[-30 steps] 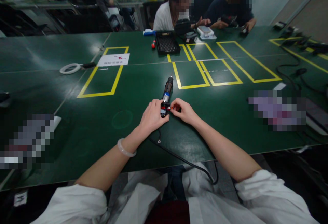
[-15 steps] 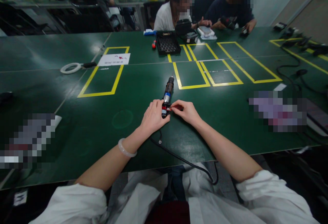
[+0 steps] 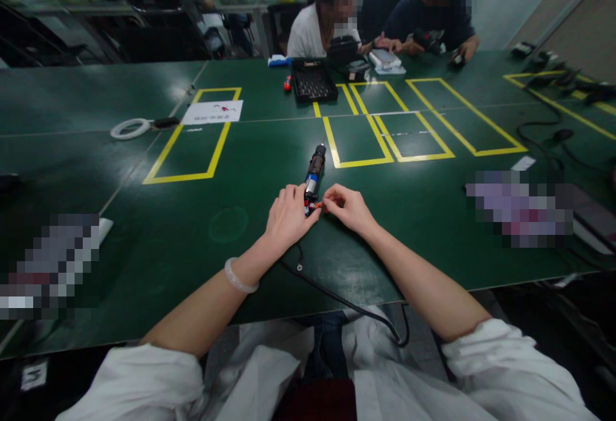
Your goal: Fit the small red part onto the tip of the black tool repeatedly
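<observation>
An electric screwdriver (image 3: 314, 174) with its casing off lies on the green table, its thin tip pointing away from me. Its body shows a black nose, a silver motor and a blue band. My left hand (image 3: 289, 215) is closed around its rear end, hiding part of it. Small red and white parts (image 3: 309, 206) show beside the thumb. At the right side of this end, my right hand (image 3: 347, 208) pinches its thumb and forefinger at a tiny orange-red piece (image 3: 317, 205), possibly a wire; its exact kind is unclear. A black cable (image 3: 344, 300) with a ring terminal (image 3: 299, 267) trails toward me.
Across the table stand a black tray (image 3: 314, 89) of small parts and a red object (image 3: 287, 83). Yellow tape outlines (image 3: 212, 176) mark the surface. A paper sheet (image 3: 213, 111) and a white coil (image 3: 129, 129) lie left. Two people sit opposite.
My right fingers have shifted very slightly at the screwdriver's rear, and more of the orange-red piece shows. My left hand keeps its hold; the view has shifted a little.
</observation>
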`<state>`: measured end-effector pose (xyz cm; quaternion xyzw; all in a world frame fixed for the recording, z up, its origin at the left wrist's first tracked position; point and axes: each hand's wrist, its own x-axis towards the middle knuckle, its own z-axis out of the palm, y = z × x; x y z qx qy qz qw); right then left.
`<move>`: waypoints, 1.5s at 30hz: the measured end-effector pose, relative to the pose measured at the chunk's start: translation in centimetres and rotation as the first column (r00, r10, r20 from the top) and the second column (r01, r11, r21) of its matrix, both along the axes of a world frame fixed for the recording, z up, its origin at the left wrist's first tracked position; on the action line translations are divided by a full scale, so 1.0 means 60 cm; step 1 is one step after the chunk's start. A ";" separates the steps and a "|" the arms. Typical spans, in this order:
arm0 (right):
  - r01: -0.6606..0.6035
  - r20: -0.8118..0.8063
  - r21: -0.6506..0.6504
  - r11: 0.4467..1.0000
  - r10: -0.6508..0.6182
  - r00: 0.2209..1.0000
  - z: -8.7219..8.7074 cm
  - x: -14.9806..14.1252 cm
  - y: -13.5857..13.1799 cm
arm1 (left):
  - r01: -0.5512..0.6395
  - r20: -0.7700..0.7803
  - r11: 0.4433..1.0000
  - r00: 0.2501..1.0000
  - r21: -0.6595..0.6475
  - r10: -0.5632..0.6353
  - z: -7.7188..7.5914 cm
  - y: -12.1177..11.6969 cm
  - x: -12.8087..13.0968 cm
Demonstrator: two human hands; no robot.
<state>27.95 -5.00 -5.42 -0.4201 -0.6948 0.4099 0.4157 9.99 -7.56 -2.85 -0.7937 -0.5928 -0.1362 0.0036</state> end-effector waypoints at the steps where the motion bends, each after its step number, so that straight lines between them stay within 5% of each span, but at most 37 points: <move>1: -0.013 -0.007 -0.006 1.000 0.013 1.000 0.000 0.000 -0.001 | 0.001 0.006 1.000 1.000 -0.011 0.000 0.000 0.001 -0.002; 11: -0.050 0.064 0.020 0.999 0.049 0.997 -0.009 0.011 0.008 | -0.085 -0.049 0.994 0.995 -0.071 0.081 0.005 0.034 -0.080; 20: -0.067 0.075 0.004 0.998 0.067 0.995 -0.006 0.013 0.006 | -0.365 -0.058 0.918 0.931 -0.153 0.361 -0.003 0.106 -0.303; 27: -0.072 0.095 0.004 0.997 0.071 0.993 -0.001 0.010 0.005 | -0.606 -0.149 0.779 0.795 -0.162 0.588 0.005 0.101 -0.445; 32: -0.074 0.095 -0.004 0.997 0.074 0.993 -0.001 0.009 0.004 | -0.726 -0.186 0.671 0.687 -0.150 0.703 0.013 0.088 -0.460; 38: -0.076 0.094 -0.002 0.997 0.076 0.993 -0.005 0.010 0.006 | -0.735 -0.082 0.678 0.677 -0.016 0.732 0.015 0.080 -0.429; 45: -0.080 0.102 0.003 0.997 0.079 0.992 -0.004 0.011 0.006 | -0.698 0.030 0.713 0.713 -0.066 0.700 0.013 0.077 -0.424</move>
